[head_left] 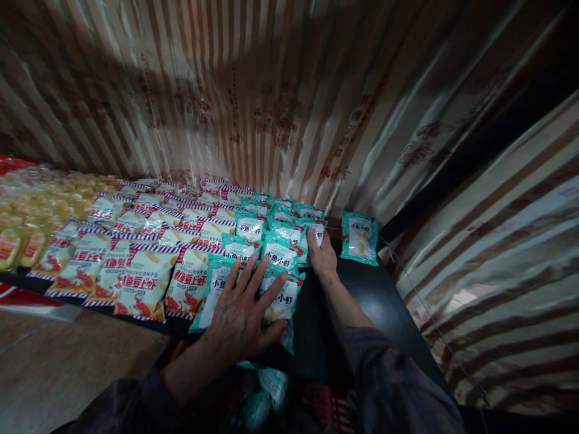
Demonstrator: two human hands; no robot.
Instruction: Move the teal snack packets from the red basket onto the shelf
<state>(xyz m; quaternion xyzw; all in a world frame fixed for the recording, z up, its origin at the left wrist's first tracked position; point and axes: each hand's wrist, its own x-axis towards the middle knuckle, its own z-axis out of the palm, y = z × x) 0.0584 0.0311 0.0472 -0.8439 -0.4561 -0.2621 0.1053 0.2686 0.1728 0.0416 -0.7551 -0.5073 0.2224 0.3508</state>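
Two hands [242, 316], dozens of packets [145, 278]

The place seems to be a small shop or a market stall. On a black table [371, 286], sealed snacks lie in close rows, sorted by kind: green packets [278, 256], red-and-white packets [142, 280] and yellow packs [38, 241]. Striped sheeting [280, 90] with printed characters hangs behind them.

Rows of snack bags [277, 256] lie along the table [377, 292], packets [49, 208] to their left. One lone bag [359, 239] lies to their right, apart from them. A sheet [190, 120] hangs behind.
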